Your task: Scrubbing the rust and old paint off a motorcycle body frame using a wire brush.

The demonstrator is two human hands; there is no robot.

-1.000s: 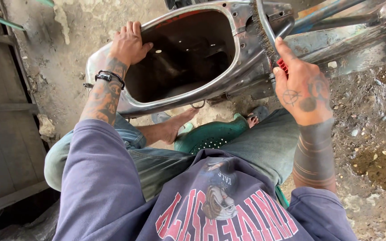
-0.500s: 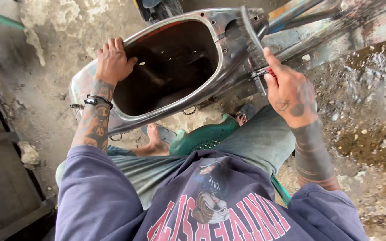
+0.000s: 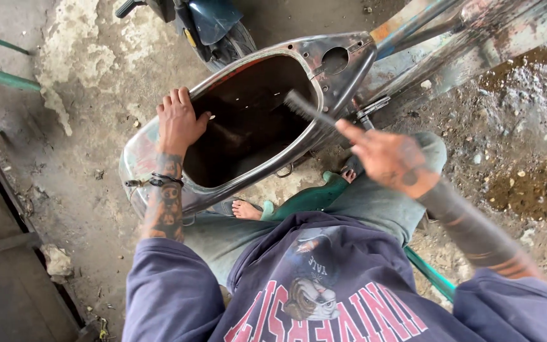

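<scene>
A: Where do our hands sit?
B: Our left hand (image 3: pixel 180 124) lies spread on the rim of the metal shell (image 3: pixel 324 63), which rests on the dirt floor (image 3: pixel 90 190) before our knees.
A: And the right?
B: Our right hand (image 3: pixel 392 159), blurred, appears clenched on a brush (image 3: pixel 308 109) over the shell's hollow.

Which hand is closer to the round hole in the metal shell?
The right hand. It is below the round hole, holding a brush near that end of the metal shell. The left hand rests on the rim at the far end.
</scene>
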